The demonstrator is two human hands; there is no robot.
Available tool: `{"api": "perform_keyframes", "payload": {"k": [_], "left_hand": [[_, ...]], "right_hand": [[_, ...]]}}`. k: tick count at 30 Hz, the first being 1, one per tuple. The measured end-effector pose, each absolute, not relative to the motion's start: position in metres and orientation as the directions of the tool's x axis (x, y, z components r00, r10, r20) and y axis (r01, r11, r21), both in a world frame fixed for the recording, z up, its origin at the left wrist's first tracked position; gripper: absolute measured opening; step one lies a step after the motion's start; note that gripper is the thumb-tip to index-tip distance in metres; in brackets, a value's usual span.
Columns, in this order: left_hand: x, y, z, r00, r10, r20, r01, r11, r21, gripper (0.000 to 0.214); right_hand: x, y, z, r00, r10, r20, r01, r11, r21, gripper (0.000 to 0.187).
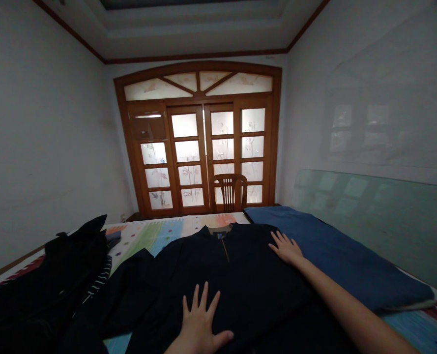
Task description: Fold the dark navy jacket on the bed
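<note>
A dark navy zip-neck top (236, 275) lies spread flat on the bed, collar pointing away from me. My left hand (199, 319) rests flat on its lower middle, fingers spread. My right hand (286, 248) lies palm down on the top's right shoulder, fingers apart, my bare forearm stretching back to the lower right. Neither hand holds anything. One sleeve (130, 285) of the top lies out to the left.
A heap of dark clothes (56, 275), one striped, sits at the left of the bed. A blue folded quilt (336, 260) lies along the right, beside a glass panel on the wall. The colourful bedsheet (159, 233) shows beyond. A wooden chair (229, 191) stands before wooden glazed doors.
</note>
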State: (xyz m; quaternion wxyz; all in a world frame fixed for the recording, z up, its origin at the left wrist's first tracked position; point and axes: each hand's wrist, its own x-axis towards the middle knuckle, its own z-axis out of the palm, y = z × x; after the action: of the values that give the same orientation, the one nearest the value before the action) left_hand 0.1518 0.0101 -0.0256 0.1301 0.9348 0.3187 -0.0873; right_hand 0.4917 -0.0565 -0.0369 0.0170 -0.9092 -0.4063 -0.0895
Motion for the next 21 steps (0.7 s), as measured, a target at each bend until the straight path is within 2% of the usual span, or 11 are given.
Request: {"api": "perform_keyframes", "payload": {"k": [4,10,13,16,19,21], "left_hand": [[0.15,0.024,-0.038,0.76,0.627,-0.169,0.65,-0.74,0.173,0.078],[0.148,0.026,-0.028,0.739,0.644,-0.199,0.671,-0.727,0.144,0.077],[0.147,0.022,-0.023,0.742,0.644,-0.186,0.669,-0.729,0.147,0.075],[0.144,0.019,-0.021,0.756,0.632,-0.173,0.655,-0.735,0.176,0.071],[0.137,0.018,-0.019,0.785,0.601,-0.15,0.619,-0.754,0.219,0.062],[0.128,0.021,-0.015,0.799,0.586,-0.133,0.6,-0.762,0.244,0.057]], "right_hand": [[0.491,-0.055,-0.043,0.689,0.708,0.156,0.713,-0.7,0.03,0.054],[0.48,-0.057,-0.033,0.641,0.741,0.201,0.747,-0.662,0.062,0.053],[0.46,-0.058,-0.03,0.539,0.812,0.225,0.818,-0.568,0.091,0.048],[0.432,-0.062,-0.036,0.41,0.895,0.176,0.899,-0.428,0.086,0.044],[0.413,-0.07,-0.046,0.304,0.948,0.091,0.951,-0.308,0.034,0.046],[0.409,-0.076,-0.049,0.299,0.953,0.048,0.954,-0.299,-0.013,0.051]]}}
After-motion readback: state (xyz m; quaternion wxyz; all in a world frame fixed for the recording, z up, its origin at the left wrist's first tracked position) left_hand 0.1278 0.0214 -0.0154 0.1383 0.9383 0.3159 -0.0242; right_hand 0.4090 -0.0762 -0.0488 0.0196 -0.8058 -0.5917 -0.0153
